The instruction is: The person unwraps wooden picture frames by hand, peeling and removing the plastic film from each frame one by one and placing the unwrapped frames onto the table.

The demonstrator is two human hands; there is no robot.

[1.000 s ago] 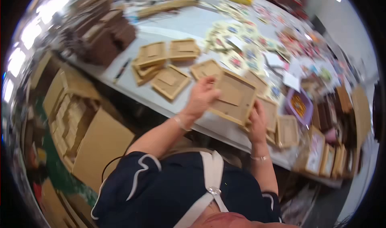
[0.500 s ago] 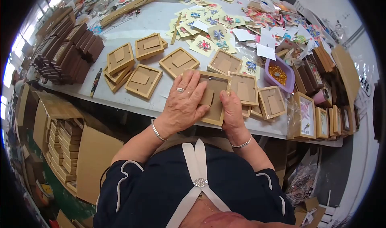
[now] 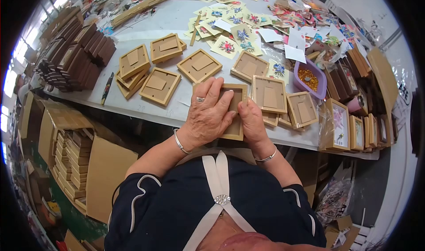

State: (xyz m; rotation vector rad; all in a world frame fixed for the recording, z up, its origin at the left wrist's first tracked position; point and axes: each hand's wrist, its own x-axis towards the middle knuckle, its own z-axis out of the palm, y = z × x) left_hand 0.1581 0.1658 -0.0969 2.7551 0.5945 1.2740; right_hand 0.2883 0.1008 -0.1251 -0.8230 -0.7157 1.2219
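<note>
Close to my body at the table's front edge is a light wooden picture frame (image 3: 238, 98), its brown backing facing up. My left hand (image 3: 206, 113) lies across its left side, with fingers over the backing and the thumb bent near the middle. A ring and a bangle show on that hand and wrist. My right hand (image 3: 253, 121) grips the right edge, thumb on top; its other fingers are hidden. Just right of it, another wooden frame (image 3: 269, 94) lies back up on more frames. A further frame (image 3: 199, 65) lies beyond my left hand.
Several wooden frames (image 3: 160, 86) lie at left, near a dark pen-like tool (image 3: 107, 88). Stacked brown frames (image 3: 79, 52) stand at far left. Flower cards (image 3: 226, 46) spread behind. A purple basket (image 3: 322, 86) holds gold pieces. Below left is a frame-filled carton (image 3: 110, 175).
The held frame has shifted slightly left and turned straighter. My right hand has moved a little left along with it, its thumb now further down the right edge.
</note>
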